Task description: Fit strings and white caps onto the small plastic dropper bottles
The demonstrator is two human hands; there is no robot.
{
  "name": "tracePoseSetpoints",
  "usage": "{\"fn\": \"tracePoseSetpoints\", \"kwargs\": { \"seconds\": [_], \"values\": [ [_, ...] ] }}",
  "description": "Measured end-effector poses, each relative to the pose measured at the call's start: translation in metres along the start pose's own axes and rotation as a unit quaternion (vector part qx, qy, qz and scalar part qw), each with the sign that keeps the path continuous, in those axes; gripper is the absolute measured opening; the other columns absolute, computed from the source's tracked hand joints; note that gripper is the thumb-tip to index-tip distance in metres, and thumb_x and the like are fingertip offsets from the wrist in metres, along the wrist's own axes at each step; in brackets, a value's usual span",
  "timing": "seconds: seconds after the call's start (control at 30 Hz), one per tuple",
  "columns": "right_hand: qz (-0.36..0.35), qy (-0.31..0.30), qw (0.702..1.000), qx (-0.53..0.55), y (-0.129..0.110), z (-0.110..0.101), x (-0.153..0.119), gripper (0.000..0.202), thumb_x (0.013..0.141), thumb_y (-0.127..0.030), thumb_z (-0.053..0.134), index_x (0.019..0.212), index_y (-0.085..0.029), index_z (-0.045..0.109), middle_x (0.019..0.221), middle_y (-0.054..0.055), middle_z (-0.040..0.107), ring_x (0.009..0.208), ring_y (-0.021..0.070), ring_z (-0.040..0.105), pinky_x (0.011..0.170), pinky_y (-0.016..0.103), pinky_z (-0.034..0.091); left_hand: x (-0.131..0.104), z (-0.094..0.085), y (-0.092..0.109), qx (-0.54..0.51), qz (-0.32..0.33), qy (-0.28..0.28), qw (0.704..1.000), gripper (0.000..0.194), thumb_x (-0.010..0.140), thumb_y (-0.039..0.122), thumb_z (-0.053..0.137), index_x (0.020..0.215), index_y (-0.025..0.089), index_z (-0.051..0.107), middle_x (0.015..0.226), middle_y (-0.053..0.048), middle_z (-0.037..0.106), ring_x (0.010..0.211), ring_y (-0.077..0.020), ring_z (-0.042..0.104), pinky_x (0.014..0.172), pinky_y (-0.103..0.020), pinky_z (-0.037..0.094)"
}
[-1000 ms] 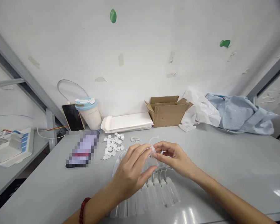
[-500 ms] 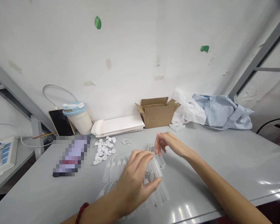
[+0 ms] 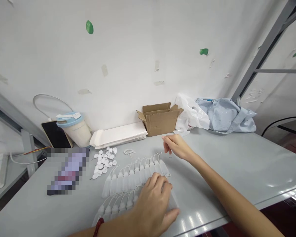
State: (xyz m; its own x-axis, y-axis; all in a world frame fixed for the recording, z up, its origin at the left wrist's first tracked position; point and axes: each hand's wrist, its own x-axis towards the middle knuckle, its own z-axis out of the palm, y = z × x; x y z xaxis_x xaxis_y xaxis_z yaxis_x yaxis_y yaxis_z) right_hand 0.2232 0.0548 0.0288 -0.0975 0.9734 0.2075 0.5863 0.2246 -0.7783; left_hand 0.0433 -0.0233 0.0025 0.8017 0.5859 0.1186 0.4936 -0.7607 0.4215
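Observation:
Two rows of translucent tubes with thin looped cords lie on the grey table; the far row (image 3: 130, 177) shows whole, while the near row (image 3: 115, 208) is partly under my left hand (image 3: 155, 200). That hand rests palm down over the near row's right end, fingers curled and thumb apart, with part of a clear tube visible beside it. My right hand (image 3: 175, 144) hovers beyond the far row's right end, its fingers bent together; whatever they may hold is too small to make out. Small white caps (image 3: 105, 162) sit left of a coiled white cord (image 3: 129, 152).
Along the wall stand a phone (image 3: 56, 134), a blue-lidded cup (image 3: 77, 131), flat white packets (image 3: 119, 134), an open cardboard box (image 3: 161, 123), a white plastic bag (image 3: 193, 115) and light blue cloth (image 3: 224, 115). A blurred purple item (image 3: 69, 169) lies at left.
My left hand has lowered from holding a clear tube above the rows to the near row. My right hand has drawn slightly away from the far row. The view has shifted right.

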Motion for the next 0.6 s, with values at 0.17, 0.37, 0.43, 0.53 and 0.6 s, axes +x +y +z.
{"fn": "tracePoseSetpoints", "kwargs": {
  "seconds": [0.17, 0.37, 0.43, 0.53, 0.6],
  "values": [
    [-0.004, 0.027, 0.994, -0.102, 0.007, -0.003, 0.004, 0.047, 0.089, -0.030, 0.034, 0.046, -0.018, 0.048, 0.046, 0.001, 0.056, 0.043, 0.0113, 0.047, 0.049, 0.023, 0.033, 0.001, 0.001, -0.002, 0.011, -0.009, -0.010, 1.000, 0.034, 0.072, 0.028, 0.066, 0.100, 0.009, 0.059, 0.101, -0.014, 0.057, 0.097, -0.0292, 0.046, 0.084, -0.046, 0.045],
    [0.023, 0.066, 0.969, -0.237, 0.024, -0.015, 0.013, 0.034, 0.086, -0.026, 0.039, 0.056, -0.018, 0.051, 0.056, 0.003, 0.060, 0.051, 0.0142, 0.051, 0.051, 0.025, 0.029, -0.004, -0.004, 0.002, -0.003, -0.002, -0.005, 1.000, 0.036, 0.072, 0.031, 0.067, 0.101, 0.011, 0.058, 0.100, -0.014, 0.057, 0.096, -0.0300, 0.047, 0.082, -0.047, 0.045],
    [0.044, 0.081, 0.956, -0.279, 0.032, -0.023, 0.016, 0.029, 0.086, -0.026, 0.040, 0.063, -0.017, 0.055, 0.061, 0.005, 0.062, 0.057, 0.0164, 0.054, 0.052, 0.025, 0.029, -0.005, -0.013, -0.003, -0.024, 0.000, 0.024, 0.999, 0.034, 0.075, 0.033, 0.065, 0.101, 0.013, 0.058, 0.101, -0.012, 0.058, 0.096, -0.0284, 0.048, 0.082, -0.045, 0.046],
    [0.084, 0.096, 0.934, -0.334, 0.043, -0.035, 0.018, 0.023, 0.086, -0.021, 0.040, 0.077, -0.016, 0.061, 0.075, 0.008, 0.065, 0.070, 0.0204, 0.058, 0.053, 0.025, 0.030, -0.003, -0.034, -0.028, -0.020, -0.027, 0.091, 0.995, 0.018, 0.084, 0.025, 0.053, 0.098, 0.015, 0.057, 0.098, -0.010, 0.059, 0.093, -0.0247, 0.052, 0.079, -0.040, 0.047],
    [0.109, 0.098, 0.921, -0.362, 0.050, -0.043, 0.019, 0.023, 0.084, -0.014, 0.040, 0.089, -0.016, 0.062, 0.090, 0.011, 0.065, 0.080, 0.0225, 0.059, 0.055, 0.026, 0.032, -0.001, -0.048, -0.057, 0.019, -0.052, 0.131, 0.990, 0.017, 0.086, 0.020, 0.045, 0.095, 0.016, 0.059, 0.094, -0.009, 0.061, 0.091, -0.0241, 0.053, 0.079, -0.041, 0.047]
  ]
}}
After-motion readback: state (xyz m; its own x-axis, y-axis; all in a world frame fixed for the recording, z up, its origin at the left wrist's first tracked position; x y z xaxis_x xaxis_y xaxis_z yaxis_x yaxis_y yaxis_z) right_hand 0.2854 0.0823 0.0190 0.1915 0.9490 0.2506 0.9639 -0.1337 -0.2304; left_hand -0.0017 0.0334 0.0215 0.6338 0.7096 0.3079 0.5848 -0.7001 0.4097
